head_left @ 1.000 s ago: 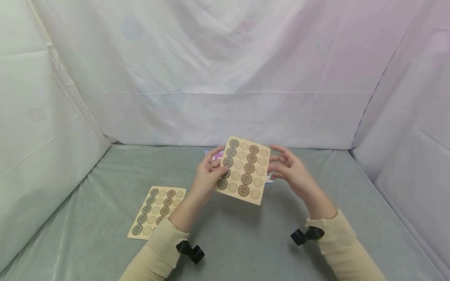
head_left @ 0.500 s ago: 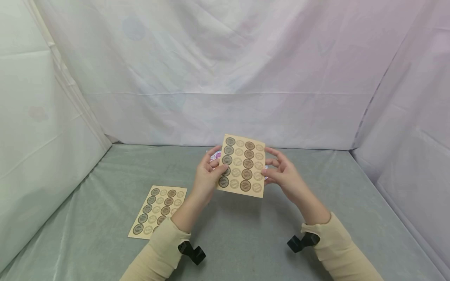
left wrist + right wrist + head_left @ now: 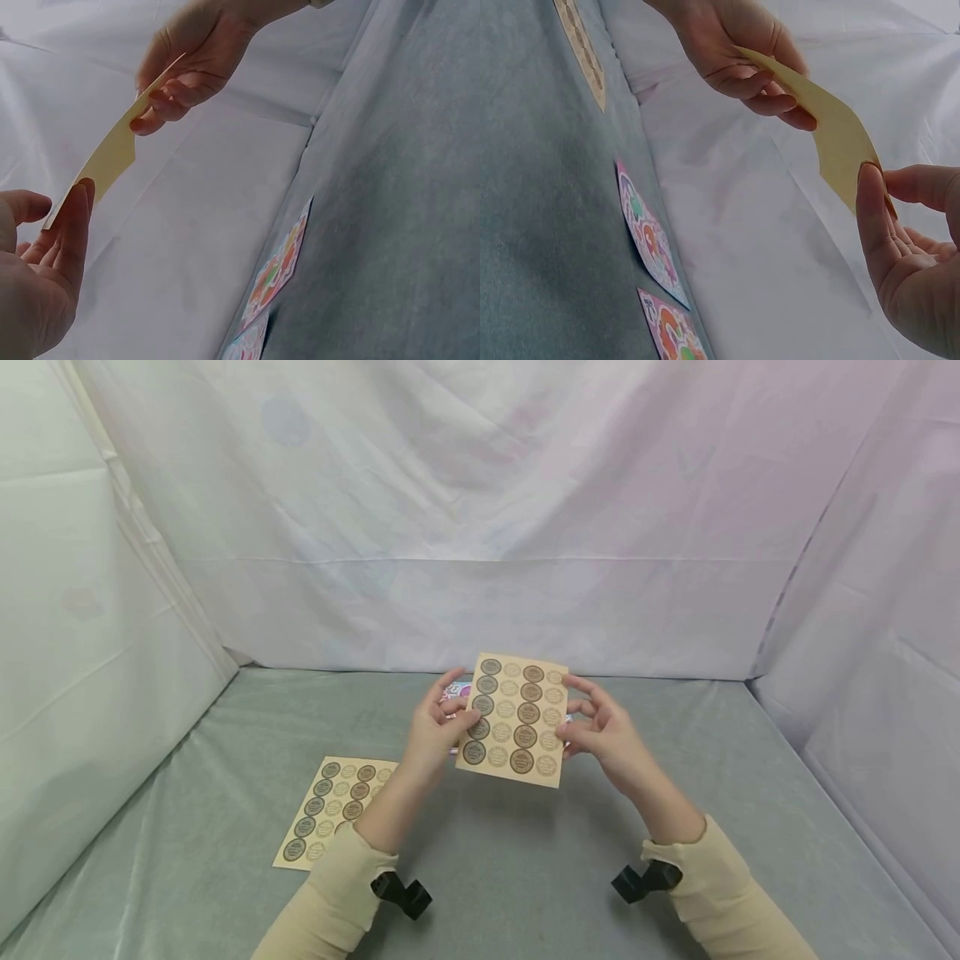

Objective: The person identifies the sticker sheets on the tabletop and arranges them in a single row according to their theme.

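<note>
Both hands hold up a beige sheet of round stickers (image 3: 517, 718), in brown, grey and pale columns, above the table. My left hand (image 3: 431, 739) pinches its left edge, thumb on the printed face and fingers behind. On the opposite edge, my right hand (image 3: 611, 735) pinches with thumb and fingers. In the left wrist view the sheet (image 3: 112, 157) appears nearly edge-on between the hands, and its plain yellowish back (image 3: 840, 139) faces the right wrist camera. A matching sheet (image 3: 307, 827) lies flat at the left, partly hidden by my left forearm.
Behind the held sheet, colourful sticker sheets lie on the grey cloth; the right wrist view shows one (image 3: 649, 236) beside another (image 3: 671, 330). White curtains (image 3: 487, 610) hang along the back and both sides of the table (image 3: 540, 877).
My right hand has moved left, from beside the sheet to a pinch on its right edge. The sheet has turned somewhat straighter, and my left hand has shifted slightly left.
</note>
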`<state>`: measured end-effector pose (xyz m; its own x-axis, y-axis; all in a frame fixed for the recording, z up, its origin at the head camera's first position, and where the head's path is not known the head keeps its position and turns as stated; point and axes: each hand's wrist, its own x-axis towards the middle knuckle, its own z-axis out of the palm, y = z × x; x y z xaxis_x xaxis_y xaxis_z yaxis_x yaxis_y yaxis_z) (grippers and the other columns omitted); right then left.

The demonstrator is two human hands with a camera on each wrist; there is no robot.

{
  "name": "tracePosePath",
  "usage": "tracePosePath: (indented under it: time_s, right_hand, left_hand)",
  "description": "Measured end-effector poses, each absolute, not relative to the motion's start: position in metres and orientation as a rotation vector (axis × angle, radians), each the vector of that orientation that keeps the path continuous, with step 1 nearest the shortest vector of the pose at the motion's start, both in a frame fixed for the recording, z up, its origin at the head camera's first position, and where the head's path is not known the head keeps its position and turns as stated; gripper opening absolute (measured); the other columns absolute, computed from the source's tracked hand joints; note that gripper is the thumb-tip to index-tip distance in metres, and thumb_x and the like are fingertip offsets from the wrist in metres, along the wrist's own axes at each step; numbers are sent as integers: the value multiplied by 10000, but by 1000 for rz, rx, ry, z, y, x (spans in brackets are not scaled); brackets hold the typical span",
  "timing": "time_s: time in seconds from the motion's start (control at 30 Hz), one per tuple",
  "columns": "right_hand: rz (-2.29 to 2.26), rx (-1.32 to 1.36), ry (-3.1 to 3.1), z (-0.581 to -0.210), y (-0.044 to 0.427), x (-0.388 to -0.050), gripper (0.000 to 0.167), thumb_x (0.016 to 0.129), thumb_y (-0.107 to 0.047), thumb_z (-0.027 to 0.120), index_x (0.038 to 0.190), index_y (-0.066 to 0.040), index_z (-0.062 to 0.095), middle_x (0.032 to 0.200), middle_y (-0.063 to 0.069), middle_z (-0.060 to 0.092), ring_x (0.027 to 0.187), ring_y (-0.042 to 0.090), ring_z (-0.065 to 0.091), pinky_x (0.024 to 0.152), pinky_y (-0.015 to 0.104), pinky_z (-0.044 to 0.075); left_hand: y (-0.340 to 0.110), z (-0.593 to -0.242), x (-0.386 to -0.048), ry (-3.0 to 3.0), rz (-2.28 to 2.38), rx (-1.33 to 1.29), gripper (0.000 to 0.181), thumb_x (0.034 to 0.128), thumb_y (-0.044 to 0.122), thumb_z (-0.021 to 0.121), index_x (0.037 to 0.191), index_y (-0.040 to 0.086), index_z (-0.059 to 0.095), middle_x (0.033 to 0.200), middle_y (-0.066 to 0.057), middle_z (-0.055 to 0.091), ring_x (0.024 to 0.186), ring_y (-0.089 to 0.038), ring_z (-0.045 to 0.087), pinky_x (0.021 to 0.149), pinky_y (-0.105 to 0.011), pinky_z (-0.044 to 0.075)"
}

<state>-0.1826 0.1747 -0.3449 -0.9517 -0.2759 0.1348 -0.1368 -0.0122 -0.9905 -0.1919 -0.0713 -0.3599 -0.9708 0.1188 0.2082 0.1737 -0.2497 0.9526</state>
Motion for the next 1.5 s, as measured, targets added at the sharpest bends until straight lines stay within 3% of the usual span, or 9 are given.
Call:
tracePosePath:
  time_s: [0.17, 0.47, 0.93, 1.4, 1.5]
  right_hand:
    - [-2109, -450, 2153, -342, 171, -179, 737, 844, 112, 593, 1485, -99, 297, 1102, 190, 533, 769, 220, 673, 601, 372, 569]
    - [-2093, -523, 2133, -342, 163, -174, 766, 816, 134, 611, 1482, -85, 301, 1080, 186, 529, 703, 211, 659, 574, 382, 567]
    - [-1994, -495, 2121, -351, 143, -164, 785, 776, 148, 638, 1465, -67, 329, 1035, 185, 510, 675, 212, 665, 587, 456, 567]
    - [-1889, -505, 2097, -370, 127, -163, 761, 794, 113, 662, 1461, -30, 323, 1017, 188, 525, 697, 247, 682, 614, 480, 565]
    - [-1876, -505, 2084, -376, 123, -163, 748, 794, 118, 664, 1453, -35, 344, 1014, 183, 514, 680, 248, 680, 628, 531, 554]
  left_hand:
    - [-86, -352, -192, -2006, -2347, -497, 709, 866, -86, 599, 1477, 176, 354, 966, -111, 656, 703, -187, 667, 568, -333, 565]
    - [-108, -344, -187, -2166, -2256, -523, 741, 835, -82, 639, 1458, 233, 392, 1042, -140, 640, 639, -212, 652, 517, -335, 549]
    - [-127, -355, -175, -2346, -2152, -535, 738, 828, -93, 637, 1473, 151, 374, 1347, -130, 477, 750, -251, 685, 602, -375, 569]
    - [-146, -370, -166, -2532, -2017, -508, 636, 830, -73, 643, 1420, 67, 451, 1374, -108, 434, 709, -205, 634, 624, -333, 550]
    - [-150, -372, -163, -2556, -2010, -502, 634, 829, -67, 646, 1420, 53, 448, 1391, -120, 413, 708, -215, 631, 619, -327, 550]
